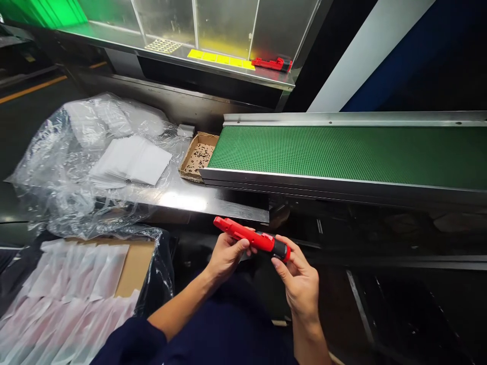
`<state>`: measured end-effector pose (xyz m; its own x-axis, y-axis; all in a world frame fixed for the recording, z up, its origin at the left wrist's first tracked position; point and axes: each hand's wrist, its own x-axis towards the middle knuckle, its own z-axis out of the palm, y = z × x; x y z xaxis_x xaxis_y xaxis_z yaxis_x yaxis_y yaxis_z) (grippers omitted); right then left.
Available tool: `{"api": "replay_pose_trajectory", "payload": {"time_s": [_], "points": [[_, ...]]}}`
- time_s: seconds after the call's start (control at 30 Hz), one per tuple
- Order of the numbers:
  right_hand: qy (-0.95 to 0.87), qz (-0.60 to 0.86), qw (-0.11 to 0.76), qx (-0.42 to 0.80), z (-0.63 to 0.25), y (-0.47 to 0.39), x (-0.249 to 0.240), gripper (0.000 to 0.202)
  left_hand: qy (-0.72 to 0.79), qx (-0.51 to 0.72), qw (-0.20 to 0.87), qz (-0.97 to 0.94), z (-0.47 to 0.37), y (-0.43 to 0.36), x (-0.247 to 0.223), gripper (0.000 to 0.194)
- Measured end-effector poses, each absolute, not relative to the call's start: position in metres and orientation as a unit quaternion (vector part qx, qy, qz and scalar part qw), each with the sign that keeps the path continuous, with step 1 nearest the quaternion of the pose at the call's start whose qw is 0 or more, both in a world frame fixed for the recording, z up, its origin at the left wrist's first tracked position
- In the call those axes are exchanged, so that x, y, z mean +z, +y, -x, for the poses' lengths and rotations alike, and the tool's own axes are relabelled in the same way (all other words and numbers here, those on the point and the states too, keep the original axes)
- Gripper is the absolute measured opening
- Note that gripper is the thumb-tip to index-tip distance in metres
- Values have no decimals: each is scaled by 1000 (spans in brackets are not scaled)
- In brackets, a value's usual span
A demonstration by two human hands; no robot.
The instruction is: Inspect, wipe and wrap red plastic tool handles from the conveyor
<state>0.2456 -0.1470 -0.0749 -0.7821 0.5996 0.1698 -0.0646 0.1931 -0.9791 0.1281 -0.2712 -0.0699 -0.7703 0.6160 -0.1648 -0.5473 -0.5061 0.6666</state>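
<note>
A red tool-like part (247,235) with a black band near its right end is held in the air in front of my body. My left hand (227,253) pinches its middle from below, thumb on the near side. The fingers of my right hand (300,279) close round the black-banded end, thumb at the front. Beyond my hands lies the metal table edge (228,205). To the left, a fanned stack of white sleeves (131,162) rests on clear plastic wrap (57,172).
A green conveyor belt (323,152) with metal rails runs off to the right. At its left end sits a cardboard tray (184,165) of small dark pieces. Wrapped items (79,271) fill a box at lower left. Another red part (272,64) and yellow labels (220,58) lie on the shelf.
</note>
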Motion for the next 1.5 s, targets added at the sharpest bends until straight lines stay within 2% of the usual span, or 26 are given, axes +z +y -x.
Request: {"api": "replay_pose_trajectory", "payload": {"time_s": [0.63, 0.93, 1.13, 1.5], "points": [[-722, 197, 278, 602, -240, -145, -73, 20, 401, 858, 320, -34, -131, -269, -68, 51], [-684, 253, 311, 609, -232, -155, -90, 28, 472, 832, 288, -51, -135, -270, -70, 53], [-687, 310, 316, 576, -227, -158, -93, 31, 486, 826, 274, -82, -137, -273, -65, 46], [-724, 152, 231, 632, -231, -144, -72, 31, 505, 822, 252, -70, -130, -280, -63, 51]]}}
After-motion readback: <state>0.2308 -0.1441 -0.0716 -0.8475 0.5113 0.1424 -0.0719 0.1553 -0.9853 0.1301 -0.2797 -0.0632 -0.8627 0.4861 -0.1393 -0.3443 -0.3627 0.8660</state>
